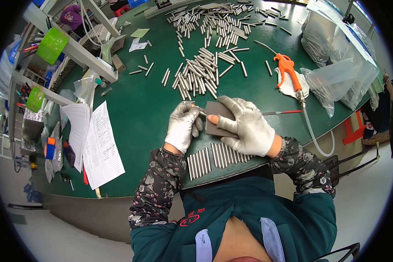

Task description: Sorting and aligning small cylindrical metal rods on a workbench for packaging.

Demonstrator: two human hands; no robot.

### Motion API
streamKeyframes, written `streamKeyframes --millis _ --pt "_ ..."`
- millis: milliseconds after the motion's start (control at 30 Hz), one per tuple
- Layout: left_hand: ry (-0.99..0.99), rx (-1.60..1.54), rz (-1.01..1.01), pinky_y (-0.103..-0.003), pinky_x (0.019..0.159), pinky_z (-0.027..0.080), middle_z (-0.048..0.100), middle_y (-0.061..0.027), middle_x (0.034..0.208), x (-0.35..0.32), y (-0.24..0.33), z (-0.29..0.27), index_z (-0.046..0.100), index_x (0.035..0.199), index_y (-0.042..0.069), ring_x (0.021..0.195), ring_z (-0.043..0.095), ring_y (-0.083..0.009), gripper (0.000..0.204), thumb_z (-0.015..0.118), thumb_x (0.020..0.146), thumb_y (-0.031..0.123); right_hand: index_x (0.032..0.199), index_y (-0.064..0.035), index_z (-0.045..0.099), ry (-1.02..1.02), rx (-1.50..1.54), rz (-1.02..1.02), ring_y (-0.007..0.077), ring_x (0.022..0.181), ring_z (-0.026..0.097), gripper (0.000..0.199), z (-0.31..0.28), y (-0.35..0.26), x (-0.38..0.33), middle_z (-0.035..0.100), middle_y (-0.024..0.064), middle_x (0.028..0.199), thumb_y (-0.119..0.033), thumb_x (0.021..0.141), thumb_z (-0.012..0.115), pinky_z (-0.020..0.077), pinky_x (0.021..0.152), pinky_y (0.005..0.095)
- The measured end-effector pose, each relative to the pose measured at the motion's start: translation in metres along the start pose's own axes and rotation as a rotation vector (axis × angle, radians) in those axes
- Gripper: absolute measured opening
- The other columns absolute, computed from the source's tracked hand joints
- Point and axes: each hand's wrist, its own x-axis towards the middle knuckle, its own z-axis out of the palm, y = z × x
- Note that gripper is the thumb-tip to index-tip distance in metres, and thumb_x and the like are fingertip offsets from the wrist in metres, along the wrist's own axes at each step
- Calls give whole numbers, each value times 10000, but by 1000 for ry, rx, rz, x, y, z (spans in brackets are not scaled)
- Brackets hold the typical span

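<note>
Both hands wear white gloves with greyed fingers; the right thumb tip is bare. My left hand (182,124) is closed, pinching a short metal pin (202,112) whose far end meets a brown-grey abrasive pad (215,126). That flat rectangular pad is gripped by my right hand (248,126), thumb across its face and fingers behind it. Just below the hands, two groups of metal pins (199,163) lie side by side in rows near the table's front edge. Beyond the hands spreads a loose heap of similar pins (198,74).
An orange air blow gun (287,70) rests on a white cloth at right, its hose looping off the table. A red-handled thin tool (288,112) lies beside my right hand. Bags of pins (321,43) stand far right. Paper sheets (101,148) and a shelf frame (89,54) occupy the left.
</note>
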Motion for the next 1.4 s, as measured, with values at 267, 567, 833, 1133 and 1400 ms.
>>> streamKeyframes --millis 267,567,833,1133,1400 --pt "-28 40 47 -190 336 369 619 -99 738 4 -3 -3 516 943 34 420 493 -104 78 525 902 100 1150 -156 602 76 -235 305 343 1053 476 474 -7 15 0 461 223 1200 -226 682 640 397 890 423" --pt "-94 7 39 -180 354 392 601 -80 655 -1 -1 -2 501 985 14 430 518 -102 132 539 900 108 1150 -109 595 29 -294 355 371 1073 482 549 -8 13 4 453 252 1231 -193 614 681 403 906 434" --pt "-129 11 64 -176 385 410 642 -109 865 -3 -5 -1 520 966 28 531 569 -96 109 531 907 119 1133 -155 603 63 -391 376 349 1057 491 464 -20 13 -3 482 215 1169 -227 677 648 417 878 432" --pt "-100 341 15 -194 462 411 620 -38 827 -35 36 3 574 899 21 575 544 -84 121 606 834 118 1153 -109 575 180 -614 434 353 1198 407 576 -51 15 -31 466 165 1262 -334 639 705 295 990 467" --pt "-183 1115 360 -368 696 472 593 -105 796 -62 9 10 569 615 23 770 565 -298 210 654 677 204 1075 -85 604 185 -520 391 310 1127 465 462 -51 -2 -58 512 135 1195 -186 633 693 341 950 423"
